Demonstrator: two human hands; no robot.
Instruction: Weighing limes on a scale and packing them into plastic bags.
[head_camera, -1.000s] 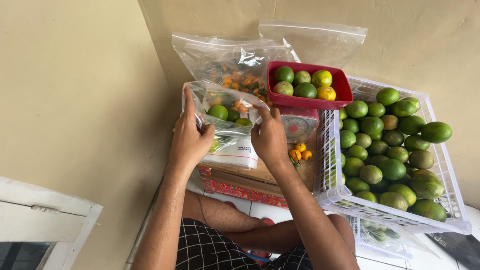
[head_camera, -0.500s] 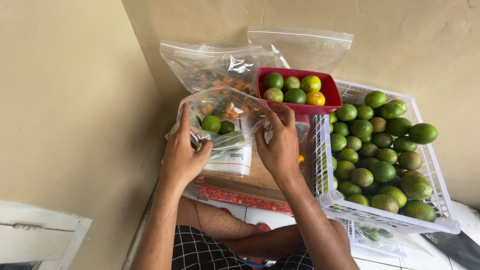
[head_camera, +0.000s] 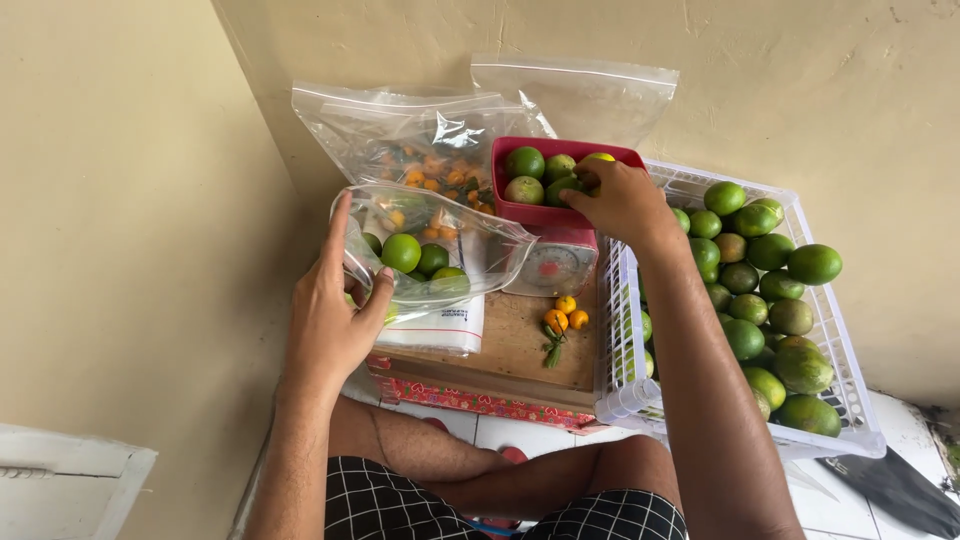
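Left hand (head_camera: 335, 315): wrapped around the side of a clear plastic bag (head_camera: 430, 255), thumb and fingers pinching its mouth open toward the right. Inside the bag: a few green limes (head_camera: 402, 252), lying low near the palm. Under the bag: a white packet (head_camera: 440, 325) on a wooden board (head_camera: 520, 345).

Right hand (head_camera: 620, 200): reaching into the red tray (head_camera: 530, 212) on top of a small kitchen scale (head_camera: 552, 265), fingers curled down over the fruit at the tray's right end; whether closed on one piece or only touching, impossible to tell, since the fingertips hide behind the hand. Left in the tray: several green limes and at least one yellowish one.

By the look of things, about a third done: a small share of the weighed fruit already bagged, most of the tray's load not yet moved, the bag nowhere near full and unsealed.

Further out: a few small orange fruits (head_camera: 563, 315) with a green sprig loose on the board, just in front of the scale. Behind: another clear bag (head_camera: 420, 150) of small orange fruits, and an empty zip bag (head_camera: 575, 100) propped against the wall. To the right: a white plastic crate (head_camera: 650, 400), well filled with green citrus (head_camera: 770, 300), touching the board's edge.
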